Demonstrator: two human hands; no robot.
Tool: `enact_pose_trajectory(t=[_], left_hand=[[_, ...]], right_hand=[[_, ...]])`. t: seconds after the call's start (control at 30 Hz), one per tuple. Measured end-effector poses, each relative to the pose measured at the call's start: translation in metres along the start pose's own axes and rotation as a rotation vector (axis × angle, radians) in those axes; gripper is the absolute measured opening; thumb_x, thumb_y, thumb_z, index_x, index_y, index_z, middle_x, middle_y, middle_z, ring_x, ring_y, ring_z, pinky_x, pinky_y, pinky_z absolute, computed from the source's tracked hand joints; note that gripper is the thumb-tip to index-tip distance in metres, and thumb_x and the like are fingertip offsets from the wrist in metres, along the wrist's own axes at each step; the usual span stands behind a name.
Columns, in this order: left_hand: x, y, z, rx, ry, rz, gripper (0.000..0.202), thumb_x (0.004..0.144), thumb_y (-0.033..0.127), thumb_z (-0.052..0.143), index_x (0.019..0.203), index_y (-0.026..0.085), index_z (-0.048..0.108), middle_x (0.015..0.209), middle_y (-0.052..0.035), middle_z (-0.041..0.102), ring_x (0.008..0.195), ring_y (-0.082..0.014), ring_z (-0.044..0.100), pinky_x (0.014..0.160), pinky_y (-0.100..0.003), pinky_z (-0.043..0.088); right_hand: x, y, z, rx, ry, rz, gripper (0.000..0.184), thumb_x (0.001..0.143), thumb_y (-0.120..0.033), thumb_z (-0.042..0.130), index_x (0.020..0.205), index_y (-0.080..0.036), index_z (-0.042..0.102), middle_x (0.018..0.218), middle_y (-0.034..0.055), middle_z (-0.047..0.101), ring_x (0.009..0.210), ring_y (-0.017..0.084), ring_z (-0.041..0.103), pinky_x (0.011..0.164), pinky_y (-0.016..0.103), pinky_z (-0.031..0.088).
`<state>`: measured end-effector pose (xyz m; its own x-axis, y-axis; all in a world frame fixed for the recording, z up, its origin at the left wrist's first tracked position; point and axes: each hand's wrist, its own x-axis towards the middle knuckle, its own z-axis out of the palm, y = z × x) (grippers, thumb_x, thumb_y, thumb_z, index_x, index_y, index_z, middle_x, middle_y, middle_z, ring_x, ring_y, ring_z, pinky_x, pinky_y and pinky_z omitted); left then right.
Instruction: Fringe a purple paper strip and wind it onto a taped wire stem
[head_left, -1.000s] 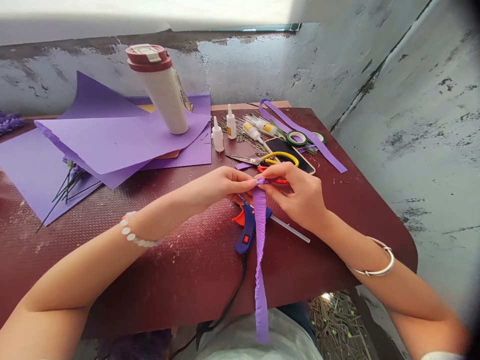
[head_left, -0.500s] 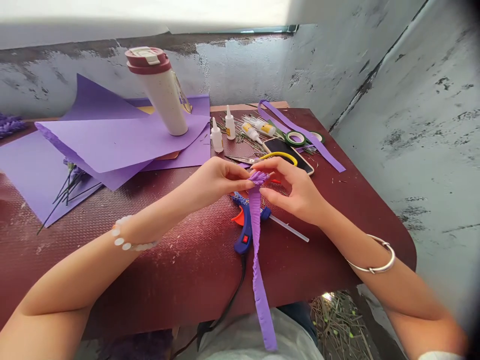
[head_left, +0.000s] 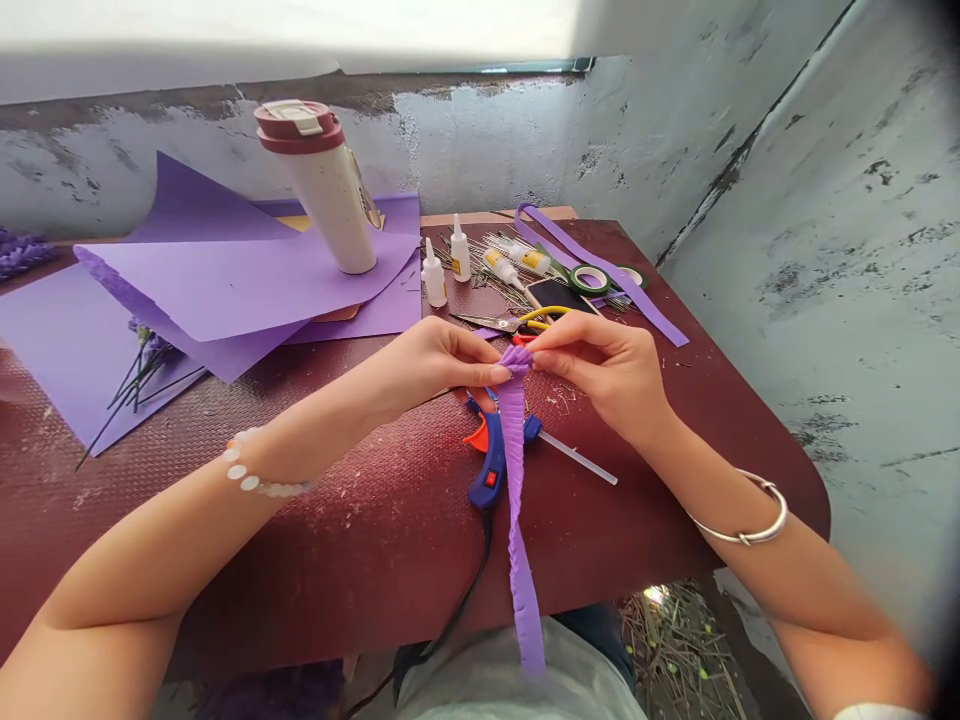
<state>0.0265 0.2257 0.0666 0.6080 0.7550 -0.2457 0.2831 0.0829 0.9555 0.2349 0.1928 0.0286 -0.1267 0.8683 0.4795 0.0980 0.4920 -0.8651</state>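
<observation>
A long purple crepe paper strip (head_left: 513, 430) hangs down toward my lap, its top end gathered into a small ruffled bunch. My left hand (head_left: 454, 362) pinches that bunch from the left between thumb and fingers. From the other side my right hand (head_left: 607, 365) grips its edge, thumb and forefinger pressed together. Behind the strip lies a blue hot glue gun (head_left: 490, 465) with a clear glue stick (head_left: 581, 460) poking out to the right. Scissors (head_left: 495, 322) with yellow handles rest just beyond my fingers, partly hidden by my right hand.
Purple paper sheets (head_left: 225, 290) cover the table's left, with a white tumbler (head_left: 330, 210) on them. Small glue bottles (head_left: 433, 275), green tape rolls (head_left: 589, 279), thin wires and a phone (head_left: 559, 295) lie at the back. The glue gun's black cord (head_left: 472, 580) runs over the front edge.
My right hand's fingers have closed from a looser, spread shape into a pinch at the bunch's right edge. The strip's lower end has risen slightly.
</observation>
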Motion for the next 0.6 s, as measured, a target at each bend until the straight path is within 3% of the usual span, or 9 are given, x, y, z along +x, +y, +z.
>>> enact_pose_trajectory(t=[0.17,0.3,0.37,0.5,0.6], left_hand=[[0.001,0.002,-0.002,-0.026,-0.009,-0.019,0.013,0.079,0.023,0.073,0.07,0.014,0.075,0.061,-0.0024,0.069,0.056,-0.0104,0.062,0.053,-0.022,0.042],[0.003,0.0,-0.003,-0.063,0.023,-0.033,0.016,0.079,0.022,0.073,0.066,0.013,0.072,0.057,-0.0012,0.067,0.053,-0.0087,0.06,0.051,-0.02,0.039],[0.004,-0.001,-0.003,-0.085,0.043,-0.043,0.015,0.08,0.021,0.072,0.068,0.013,0.071,0.056,-0.001,0.067,0.051,-0.0078,0.059,0.049,-0.019,0.038],[0.004,-0.002,0.002,-0.075,0.066,-0.047,0.014,0.08,0.022,0.072,0.072,0.011,0.073,0.057,-0.0016,0.068,0.049,-0.0069,0.059,0.047,-0.017,0.036],[0.003,-0.002,0.006,-0.06,0.057,-0.043,0.014,0.078,0.024,0.075,0.073,0.011,0.074,0.058,-0.0017,0.068,0.049,-0.0083,0.061,0.047,-0.018,0.037]], right_hand=[[0.012,0.007,-0.011,0.285,0.165,0.061,0.022,0.088,-0.032,0.071,0.075,-0.023,0.056,0.063,-0.0045,0.052,0.055,0.011,0.049,0.053,0.025,0.044],[0.012,0.008,-0.012,0.17,0.068,0.119,0.037,0.096,-0.041,0.059,0.066,-0.022,0.047,0.053,-0.0061,0.035,0.045,0.01,0.032,0.043,0.025,0.03],[0.007,0.005,-0.008,-0.022,0.033,-0.003,0.034,0.097,-0.037,0.059,0.067,-0.021,0.054,0.056,-0.0041,0.044,0.049,0.011,0.038,0.046,0.026,0.033],[-0.005,-0.002,0.001,-0.351,0.004,-0.439,0.007,0.087,-0.016,0.073,0.085,-0.023,0.073,0.079,0.0004,0.064,0.071,0.013,0.059,0.064,0.027,0.049],[-0.01,-0.001,0.004,-0.435,-0.042,-0.549,0.019,0.087,-0.009,0.07,0.098,-0.023,0.076,0.084,0.0021,0.065,0.075,0.014,0.064,0.068,0.029,0.054]])
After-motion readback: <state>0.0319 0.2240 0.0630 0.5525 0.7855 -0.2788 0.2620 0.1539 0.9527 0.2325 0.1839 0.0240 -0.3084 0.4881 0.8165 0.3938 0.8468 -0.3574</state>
